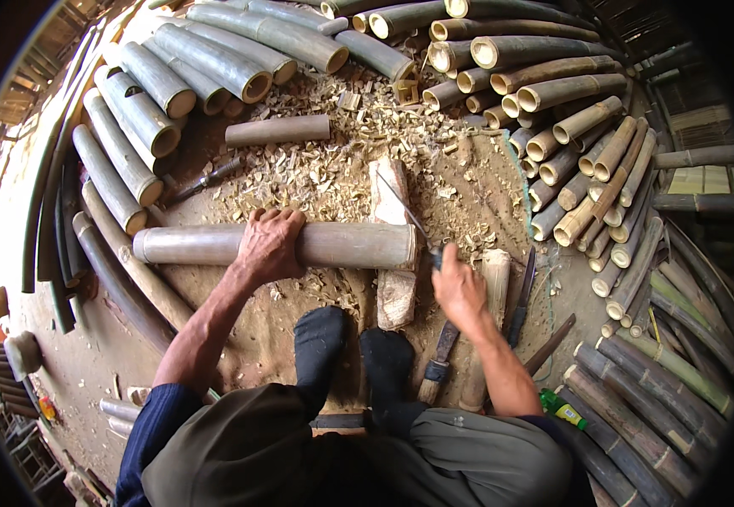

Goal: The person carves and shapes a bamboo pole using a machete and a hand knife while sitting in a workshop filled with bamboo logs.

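A thick brown bamboo tube (354, 245) lies crosswise before me, its right end resting on a pale wooden block (396, 300). My left hand (270, 245) is wrapped over the top of the tube near its middle. My right hand (458, 287) grips the dark handle of a knife (407, 209) just beyond the tube's right end. Its long thin blade slants up and left over the far part of the block. Whether the blade touches the tube's rim I cannot tell.
Wood chips (325, 173) cover the ground beyond the tube, around a short brown bamboo piece (278, 130). Stacked bamboo tubes (553, 76) ring the far and right sides. Near my right forearm lie a long blade (522, 296), a hatchet-like tool (440, 359) and a green bottle (562, 409).
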Motion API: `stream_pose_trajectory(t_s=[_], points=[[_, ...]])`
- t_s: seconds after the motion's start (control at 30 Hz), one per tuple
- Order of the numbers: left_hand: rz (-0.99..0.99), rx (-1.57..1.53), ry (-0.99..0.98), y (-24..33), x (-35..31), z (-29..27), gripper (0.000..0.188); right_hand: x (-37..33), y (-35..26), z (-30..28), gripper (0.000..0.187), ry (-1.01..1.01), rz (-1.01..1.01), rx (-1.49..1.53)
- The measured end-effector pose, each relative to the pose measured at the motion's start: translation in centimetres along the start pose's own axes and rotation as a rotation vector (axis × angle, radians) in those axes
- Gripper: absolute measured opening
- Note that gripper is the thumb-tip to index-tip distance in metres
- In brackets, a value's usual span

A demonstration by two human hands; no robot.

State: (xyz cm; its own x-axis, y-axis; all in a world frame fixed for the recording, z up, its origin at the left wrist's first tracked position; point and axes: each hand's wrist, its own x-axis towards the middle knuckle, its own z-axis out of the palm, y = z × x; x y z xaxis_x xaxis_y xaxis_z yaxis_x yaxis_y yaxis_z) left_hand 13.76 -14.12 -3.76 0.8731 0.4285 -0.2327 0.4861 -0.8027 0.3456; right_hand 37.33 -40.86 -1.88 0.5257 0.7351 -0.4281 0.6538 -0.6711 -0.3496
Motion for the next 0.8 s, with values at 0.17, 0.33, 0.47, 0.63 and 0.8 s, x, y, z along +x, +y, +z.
stream_pose_trajectory(t_s=[0.17,0.33,0.47,0.63,0.8], points=[[-0.017,0.004,0.064,-0.3,-1.1,0.2,0.060,-2.8,-3.8,-3.8,0.031,0.142,-0.195,0.208],[0.004,0.027,0.168,0.6,-1.2,1.2,0.059,-2.7,-2.0,-1.7,0.021,0.557,-0.578,0.305],[-0.009,0.029,0.175,0.1,-1.1,1.4,0.059,-0.5,1.7,-0.2,0.028,0.038,-0.145,-0.070],[0.004,0.061,0.235,0.4,-1.9,1.3,0.064,-3.2,-3.7,-3.8,0.030,0.314,-0.388,0.236],[0.038,0.078,0.354,1.1,-1.9,2.6,0.069,-0.7,0.4,0.0,0.023,0.171,-0.233,0.085]])
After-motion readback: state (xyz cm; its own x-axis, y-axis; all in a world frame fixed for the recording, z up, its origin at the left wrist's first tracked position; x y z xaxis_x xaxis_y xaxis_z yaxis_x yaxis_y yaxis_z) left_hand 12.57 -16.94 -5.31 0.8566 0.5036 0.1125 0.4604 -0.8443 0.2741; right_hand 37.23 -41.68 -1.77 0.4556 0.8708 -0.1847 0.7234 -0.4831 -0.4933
